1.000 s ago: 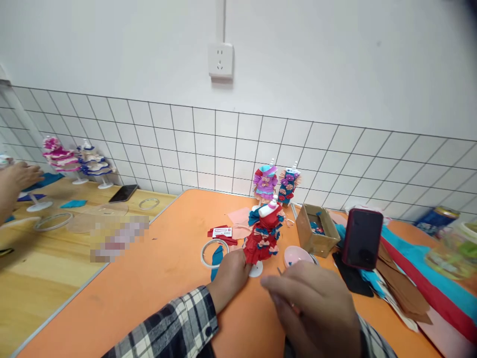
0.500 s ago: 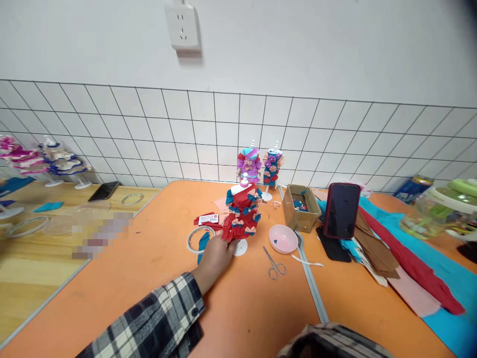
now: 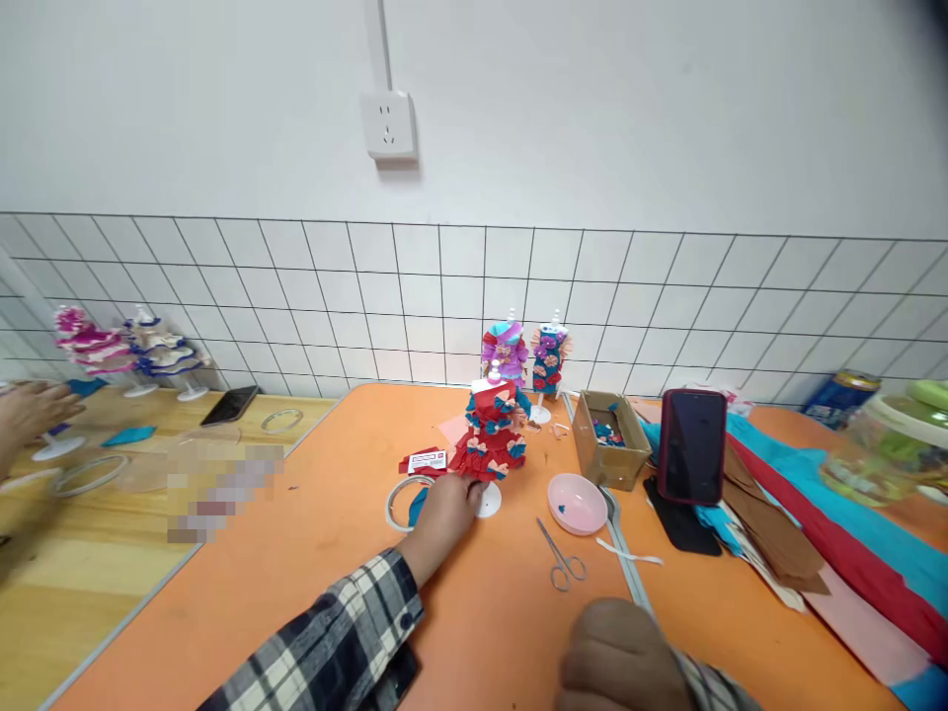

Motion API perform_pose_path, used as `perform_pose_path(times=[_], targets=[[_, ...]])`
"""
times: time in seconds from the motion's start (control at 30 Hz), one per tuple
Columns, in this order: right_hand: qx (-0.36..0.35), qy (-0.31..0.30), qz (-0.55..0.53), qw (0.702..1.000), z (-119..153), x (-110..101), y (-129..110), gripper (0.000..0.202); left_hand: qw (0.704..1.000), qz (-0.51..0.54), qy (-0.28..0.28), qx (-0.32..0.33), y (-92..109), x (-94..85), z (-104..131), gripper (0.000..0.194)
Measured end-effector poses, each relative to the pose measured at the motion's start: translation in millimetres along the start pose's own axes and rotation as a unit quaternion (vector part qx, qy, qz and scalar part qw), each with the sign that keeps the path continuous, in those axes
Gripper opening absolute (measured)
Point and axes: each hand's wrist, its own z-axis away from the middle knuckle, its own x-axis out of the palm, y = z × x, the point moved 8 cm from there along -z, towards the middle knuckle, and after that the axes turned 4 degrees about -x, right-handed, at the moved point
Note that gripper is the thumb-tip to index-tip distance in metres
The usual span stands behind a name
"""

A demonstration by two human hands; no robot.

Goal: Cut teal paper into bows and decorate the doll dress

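Observation:
A small white dress form [image 3: 495, 371] wears a red tiered dress [image 3: 490, 434] with blue ruffles and pink and blue bows. It stands upright on the orange table. My left hand [image 3: 445, 515] is closed at its foot, beside the round white base [image 3: 488, 501], just under the dress hem. The grip itself is partly hidden. By that hand lie a roll of tape [image 3: 392, 512] with a blue scrap [image 3: 417, 507] and a labelled red packet [image 3: 428, 461]. My right hand [image 3: 618, 657] hangs low at the front, blurred, its fingers appearing curled; anything inside is hidden.
Scissors [image 3: 561, 558], a pink bowl [image 3: 577, 504] and a cardboard box [image 3: 611, 440] with scraps stand right of the dress form. Farther right are a phone [image 3: 692, 446] and fabric strips [image 3: 836, 553]. Two dressed forms [image 3: 549, 360] stand behind. At far left is another person's hand [image 3: 37, 407].
The dress form has turned, showing another side of the dress. My right hand has come into view at the bottom, and another person's hand at the far left. The camera view has shifted.

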Motion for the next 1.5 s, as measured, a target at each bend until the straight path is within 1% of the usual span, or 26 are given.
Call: perform_pose_path(times=[0.03, 0.07, 0.1, 0.13, 0.17, 0.2, 0.27, 0.3, 0.33, 0.4, 0.53, 0.63, 0.73, 0.93, 1.07, 1.3, 1.4, 1.5], targets=[[-0.045, -0.009, -0.019, 0.999, -2.6, 12.2, -1.8, 0.037, 1.0, 0.001, 0.0, 0.003, 1.0, 1.1, -5.2, 0.023], [-0.121, -0.048, -0.042, 0.991, -2.9, 27.1, -8.2, 0.033, 1.0, 0.001, 0.001, 0.006, 2.3, 2.4, -10.7, 0.023], [-0.125, -0.073, -0.045, 0.988, -3.6, 38.2, -3.3, 0.028, 1.0, 0.001, 0.001, 0.009, 3.7, 3.9, -16.5, 0.024], [-0.099, -0.115, -0.048, 0.987, -4.0, 49.7, 6.0, 0.02, 1.0, 0.001, 0.002, 0.013, 5.5, 5.3, -22.5, 0.025], [-0.049, -0.165, -0.038, 0.984, -3.2, 60.2, 18.7, 0.012, 1.0, 0.002, 0.003, 0.016, 7.6, 6.5, -28.7, 0.025], [0.015, -0.21, -0.02, 0.977, -1.0, 67.4, 32.9, 0.011, 1.0, 0.002, 0.003, 0.02, 9.6, 7.7, -34.9, 0.025], [0.133, -0.286, 0.018, 0.949, 7.5, 74.3, 56.5, 0.022, 1.0, 0.002, 0.005, 0.025, 13.5, 9.7, -46.5, 0.025], [0.174, -0.312, 0.033, 0.934, 11.8, 75.2, 64.1, 0.025, 1.0, 0.001, 0.007, 0.026, 15.2, 10.5, -51.6, 0.025], [0.2, -0.33, 0.04, 0.922, 15.3, 76.2, 68.8, 0.026, 1.0, 0.001, 0.009, 0.027, 16.4, 11.3, -56.0, 0.024], [0.217, -0.353, 0.035, 0.91, 19.7, 80.3, 72.3, 0.026, 1.0, -0.001, 0.013, 0.027, 17.8, 13.0, -62.3, 0.025], [0.183, -0.358, 0.01, 0.916, 20.5, 90.1, 72.7, 0.025, 0.999, -0.006, 0.019, 0.028, 16.6, 15.8, -65.5, 0.028], [0.163, -0.358, -0.012, 0.919, 18.0, 92.6, 73.9, 0.024, 0.999, -0.005, 0.017, 0.03, 15.0, 15.6, -63.5, 0.028], [0.177, -0.351, -0.028, 0.919, 15.2, 92.0, 76.9, 0.023, 1.0, -0.002, 0.014, 0.028, 14.5, 13.6, -61.5, 0.027], [0.192, -0.289, -0.048, 0.937, 11.1, 93.2, 76.0, 0.024, 1.0, -0.002, 0.007, 0.004, 11.4, 12.9, -58.0, 0.025], [0.196, -0.269, -0.052, 0.941, 9.4, 95.4, 75.5, 0.025, 1.0, -0.001, 0.005, -0.006, 10.6, 9.8, -52.3, 0.025], [0.212, -0.265, -0.074, 0.938, 0.5, 91.8, 71.6, 0.032, 0.999, 0.025, 0.015, 0.026, 26.4, -8.3, -36.2, 0.026], [0.216, -0.259, -0.079, 0.938, 0.0, 90.6, 71.7, 0.033, 0.998, 0.039, 0.008, 0.045, 30.7, -11.0, -27.2, 0.026], [0.217, -0.251, -0.086, 0.939, 0.3, 89.6, 73.3, 0.031, 0.998, 0.042, 0.001, 0.05, 29.6, -10.6, -19.8, 0.024]])
